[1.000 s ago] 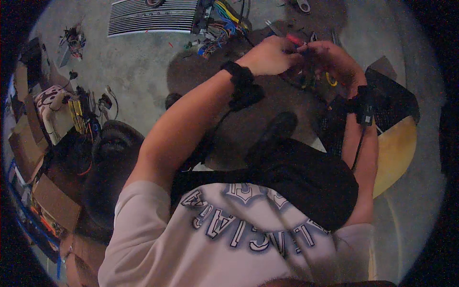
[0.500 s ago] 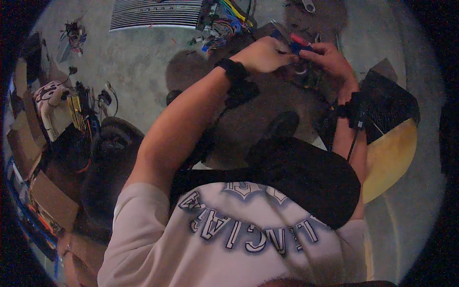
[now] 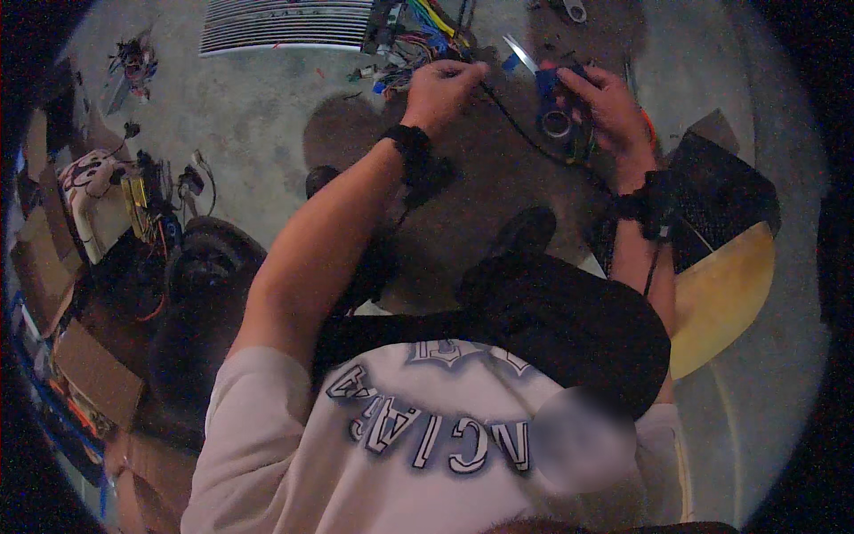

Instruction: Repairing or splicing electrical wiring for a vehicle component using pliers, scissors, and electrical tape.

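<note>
My left hand (image 3: 442, 93) has moved into a pinch at a loom of coloured wires (image 3: 418, 49), its fingertips on what looks like a black cable (image 3: 507, 116) that runs down to the right. My right hand (image 3: 609, 107) grips a tool with a silver blade (image 3: 520, 52) and a dark blue body (image 3: 547, 84). A dark ring-shaped piece (image 3: 556, 125) hangs just below that tool; whether it is part of it I cannot tell.
A ribbed silver metal unit (image 3: 280, 27) lies above the hands beside the wires. Wire bundles (image 3: 133, 62) are at upper left. Cardboard boxes (image 3: 93, 369) with cables line the left side. A black mesh piece (image 3: 725, 187) and yellow board (image 3: 721, 303) sit at right. A wrench (image 3: 574, 9) lies at top.
My left hand has moved left and up, away from my right hand. The blade in my right hand now stands out clear of the left hand, and the red part seen earlier is mostly hidden.
</note>
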`<state>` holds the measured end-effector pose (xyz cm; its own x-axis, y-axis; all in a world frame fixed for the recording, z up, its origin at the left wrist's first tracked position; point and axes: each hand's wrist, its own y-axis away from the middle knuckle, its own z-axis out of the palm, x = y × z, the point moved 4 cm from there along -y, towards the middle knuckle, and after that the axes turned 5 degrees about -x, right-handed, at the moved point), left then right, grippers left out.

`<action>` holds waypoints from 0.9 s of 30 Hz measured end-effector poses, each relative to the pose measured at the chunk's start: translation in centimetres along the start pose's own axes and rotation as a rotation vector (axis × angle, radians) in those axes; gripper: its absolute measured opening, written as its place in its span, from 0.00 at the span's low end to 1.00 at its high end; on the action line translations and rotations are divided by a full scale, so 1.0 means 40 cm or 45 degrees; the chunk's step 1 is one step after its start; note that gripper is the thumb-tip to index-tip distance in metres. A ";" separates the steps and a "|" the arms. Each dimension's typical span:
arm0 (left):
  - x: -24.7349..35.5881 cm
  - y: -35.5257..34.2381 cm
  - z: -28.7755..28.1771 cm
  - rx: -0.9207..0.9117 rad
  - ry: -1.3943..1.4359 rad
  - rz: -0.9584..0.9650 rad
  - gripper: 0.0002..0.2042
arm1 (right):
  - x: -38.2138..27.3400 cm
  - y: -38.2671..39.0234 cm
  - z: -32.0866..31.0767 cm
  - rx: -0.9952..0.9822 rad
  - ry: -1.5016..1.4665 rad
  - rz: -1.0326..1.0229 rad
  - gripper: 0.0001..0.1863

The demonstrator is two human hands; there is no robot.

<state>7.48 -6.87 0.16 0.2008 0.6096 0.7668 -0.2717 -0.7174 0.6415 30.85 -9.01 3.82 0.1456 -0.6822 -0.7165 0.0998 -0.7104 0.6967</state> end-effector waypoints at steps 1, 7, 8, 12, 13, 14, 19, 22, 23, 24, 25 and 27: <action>-0.025 -0.013 0.000 -0.002 0.002 -0.002 0.14 | 0.012 -0.014 0.000 0.086 -0.006 -0.024 0.14; -0.055 -0.034 -0.025 0.309 0.278 0.042 0.14 | 0.009 -0.047 0.066 0.201 -0.032 -0.073 0.13; -0.063 -0.050 -0.032 0.260 0.327 0.126 0.15 | -0.009 -0.045 0.091 0.149 -0.095 -0.085 0.13; -0.073 -0.080 -0.015 0.147 0.477 0.176 0.16 | -0.002 -0.065 0.117 0.120 -0.194 -0.184 0.13; -0.071 -0.076 -0.010 0.146 0.478 0.173 0.16 | 0.004 -0.071 0.119 0.141 -0.192 -0.187 0.13; -0.069 -0.070 -0.004 0.135 0.499 0.183 0.16 | 0.008 -0.077 0.119 0.163 -0.189 -0.190 0.13; -0.065 -0.049 0.007 0.130 0.405 0.202 0.16 | 0.001 -0.091 0.121 0.146 -0.138 -0.228 0.13; -0.042 -0.029 0.016 0.371 -0.100 0.511 0.15 | 0.004 -0.103 0.117 0.109 -0.146 -0.251 0.12; -0.042 -0.021 0.028 0.332 -0.103 0.505 0.14 | 0.005 -0.109 0.114 0.082 -0.097 -0.272 0.12; -0.035 -0.013 0.037 0.293 -0.106 0.497 0.14 | 0.006 -0.113 0.115 0.083 -0.097 -0.271 0.12; -0.025 -0.009 0.039 0.291 -0.105 0.497 0.14 | 0.006 -0.118 0.119 0.074 -0.064 -0.291 0.12; 0.003 0.001 0.050 0.226 -0.187 0.666 0.14 | 0.014 -0.135 0.115 0.065 -0.030 -0.312 0.12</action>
<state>9.36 -7.52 0.32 0.2139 0.1141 0.9702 -0.2105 -0.9644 0.1599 25.87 -6.35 -0.52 0.1005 -0.4920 -0.8648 0.0797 -0.8624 0.4999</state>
